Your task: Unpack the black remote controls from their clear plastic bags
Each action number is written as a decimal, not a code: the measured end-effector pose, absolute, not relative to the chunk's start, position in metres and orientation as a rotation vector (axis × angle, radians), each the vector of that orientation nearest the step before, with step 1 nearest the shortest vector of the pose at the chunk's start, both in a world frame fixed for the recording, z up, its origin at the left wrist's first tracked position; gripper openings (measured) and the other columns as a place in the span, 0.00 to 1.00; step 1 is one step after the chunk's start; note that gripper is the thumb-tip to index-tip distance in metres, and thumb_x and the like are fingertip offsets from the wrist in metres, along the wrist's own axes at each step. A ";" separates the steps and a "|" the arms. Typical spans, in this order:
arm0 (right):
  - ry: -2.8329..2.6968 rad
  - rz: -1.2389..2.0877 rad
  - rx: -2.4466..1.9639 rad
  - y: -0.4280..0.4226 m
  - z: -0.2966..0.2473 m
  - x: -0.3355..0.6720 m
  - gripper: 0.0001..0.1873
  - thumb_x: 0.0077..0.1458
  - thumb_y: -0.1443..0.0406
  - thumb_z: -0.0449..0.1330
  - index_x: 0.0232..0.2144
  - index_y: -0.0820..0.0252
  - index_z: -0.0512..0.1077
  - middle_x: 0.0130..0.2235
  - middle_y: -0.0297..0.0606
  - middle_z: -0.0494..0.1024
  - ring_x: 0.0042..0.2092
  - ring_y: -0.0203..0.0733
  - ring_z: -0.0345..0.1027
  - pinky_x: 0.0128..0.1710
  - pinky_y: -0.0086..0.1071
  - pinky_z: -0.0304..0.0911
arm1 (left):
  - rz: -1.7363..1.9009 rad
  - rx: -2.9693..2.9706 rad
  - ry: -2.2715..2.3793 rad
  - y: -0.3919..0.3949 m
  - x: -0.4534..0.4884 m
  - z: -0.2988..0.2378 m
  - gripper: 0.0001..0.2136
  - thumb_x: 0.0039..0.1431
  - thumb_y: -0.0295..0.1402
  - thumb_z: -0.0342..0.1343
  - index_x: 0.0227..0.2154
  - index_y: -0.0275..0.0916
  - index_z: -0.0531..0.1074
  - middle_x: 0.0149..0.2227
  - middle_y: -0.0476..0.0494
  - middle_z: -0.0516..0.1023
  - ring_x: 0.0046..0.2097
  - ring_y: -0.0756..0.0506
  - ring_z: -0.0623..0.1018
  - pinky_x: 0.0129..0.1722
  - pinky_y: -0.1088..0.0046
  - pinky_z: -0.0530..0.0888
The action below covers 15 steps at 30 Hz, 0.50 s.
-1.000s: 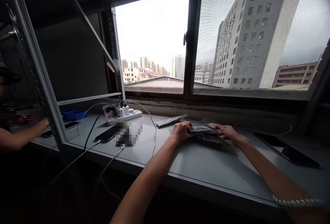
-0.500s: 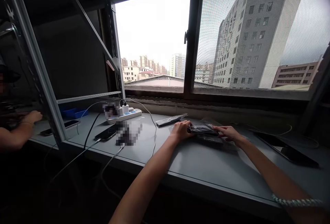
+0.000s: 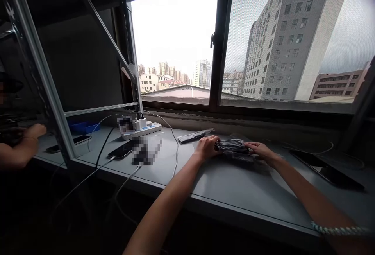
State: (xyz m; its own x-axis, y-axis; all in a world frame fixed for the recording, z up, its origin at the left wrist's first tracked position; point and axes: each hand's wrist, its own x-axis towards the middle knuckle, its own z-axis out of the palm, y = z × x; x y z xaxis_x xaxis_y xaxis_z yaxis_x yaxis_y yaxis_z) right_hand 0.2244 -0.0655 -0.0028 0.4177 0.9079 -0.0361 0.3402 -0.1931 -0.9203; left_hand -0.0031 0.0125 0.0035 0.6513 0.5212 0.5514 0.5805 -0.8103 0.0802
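Note:
A dark, flat item in shiny clear plastic (image 3: 233,145) is held between my two hands just above the grey table. Closed round its left end is my left hand (image 3: 206,147). My right hand (image 3: 262,153) pinches the plastic at the right end. More loose dark plastic film (image 3: 238,158) spreads under the item and beneath my right fingers. Behind my left hand lies another flat, plastic-wrapped packet (image 3: 195,136). What exactly is inside the wrapping I cannot make out.
Left of my arms lie a phone (image 3: 121,150) on a cable, a blurred-out object and a white power strip (image 3: 143,130) with plugs. A black tablet-like slab (image 3: 325,170) rests at right. Beyond the metal post (image 3: 48,79) are a person's hand (image 3: 34,131) and a blue tray (image 3: 83,127).
The wrapped item has tilted slightly, showing more of its striped dark face. My right fingers have closed into a tighter pinch at its right end. My left hand stays nearly in place.

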 end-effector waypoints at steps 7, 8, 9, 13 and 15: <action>-1.111 0.768 -1.726 -0.068 0.000 0.222 0.23 0.40 0.53 0.60 0.39 0.58 0.75 0.47 0.39 0.71 0.32 0.34 0.65 0.21 0.24 0.52 | -0.871 -2.736 -0.919 0.011 -0.005 0.005 0.19 0.46 0.44 0.59 0.39 0.42 0.67 0.40 0.49 0.74 0.40 0.46 0.74 0.41 0.72 0.69; -1.116 0.764 -1.719 -0.069 0.001 0.221 0.23 0.40 0.53 0.61 0.39 0.58 0.75 0.47 0.39 0.71 0.31 0.34 0.64 0.20 0.24 0.51 | -0.866 -2.732 -0.926 0.011 -0.005 0.005 0.19 0.46 0.44 0.59 0.39 0.42 0.67 0.40 0.49 0.73 0.40 0.45 0.74 0.42 0.71 0.68; -1.123 0.762 -1.713 -0.070 0.002 0.220 0.23 0.40 0.54 0.61 0.39 0.57 0.75 0.47 0.39 0.71 0.30 0.33 0.64 0.20 0.24 0.50 | -0.860 -2.729 -0.935 0.011 -0.005 0.006 0.19 0.46 0.45 0.59 0.40 0.42 0.67 0.40 0.49 0.73 0.41 0.45 0.74 0.43 0.71 0.68; -1.121 0.753 -1.737 -0.070 0.003 0.219 0.22 0.40 0.54 0.60 0.38 0.57 0.76 0.47 0.40 0.71 0.30 0.33 0.64 0.19 0.24 0.50 | -0.825 -2.749 -0.973 0.011 -0.004 0.006 0.18 0.47 0.44 0.58 0.40 0.43 0.67 0.41 0.49 0.73 0.42 0.45 0.73 0.44 0.71 0.68; -1.113 0.771 -1.728 -0.069 0.002 0.219 0.23 0.41 0.53 0.58 0.38 0.59 0.75 0.48 0.42 0.70 0.31 0.35 0.65 0.20 0.24 0.51 | -0.825 -2.763 -0.992 0.010 -0.004 0.006 0.18 0.48 0.45 0.57 0.40 0.43 0.67 0.41 0.50 0.73 0.41 0.46 0.74 0.43 0.72 0.68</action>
